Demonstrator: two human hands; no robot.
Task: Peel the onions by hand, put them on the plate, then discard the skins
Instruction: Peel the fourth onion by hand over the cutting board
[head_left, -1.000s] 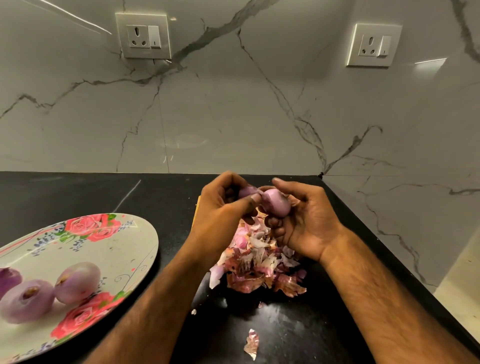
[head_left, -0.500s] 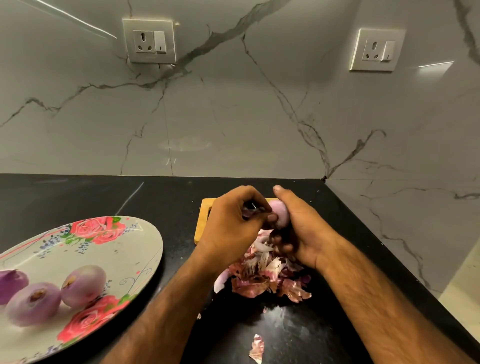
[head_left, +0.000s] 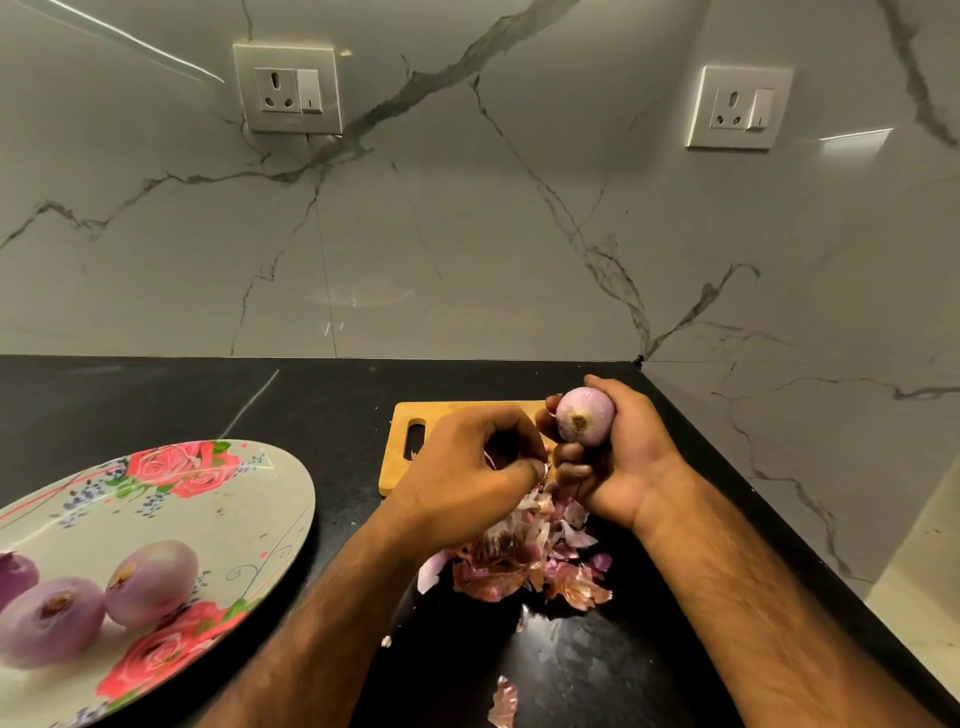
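**Onion peeling at a black worktop, corner of a marble-clad kitchen**

Surface: black worktop (head_left: 156, 400), glossy, with faint pale streaks. It runs into a corner at the right, where two walls meet.

Walls: grey-white marble wall (head_left: 467, 234) with dark veins. There are two switched sockets, the left socket (head_left: 287, 88) and the right socket (head_left: 738, 107), both set high above the worktop.

Near the corner a wooden cutting board (head_left: 452, 415) lies flat, handle slot to the left. A heap of skins (head_left: 519, 561), pink and papery brown, lies just in front of it under the hands. One loose scrap (head_left: 503, 704) sits apart, nearer the camera.

The right hand (head_left: 618, 457) grips a peeled onion (head_left: 585, 423) above the board, fingers wrapped round it, root end facing the camera.

The left hand (head_left: 467, 473) is just beside it, over the heap, fingers curled in and thumb against forefinger. Cannot tell whether it pinches a piece of skin.

At the left is a floral plate (head_left: 249, 499), tilted in view and well apart from the heap. Three onions rest on it, two pale ones touching, the near onion (head_left: 52, 621) and the far onion (head_left: 153, 579), and a darker onion (head_left: 15, 574) at the frame edge.
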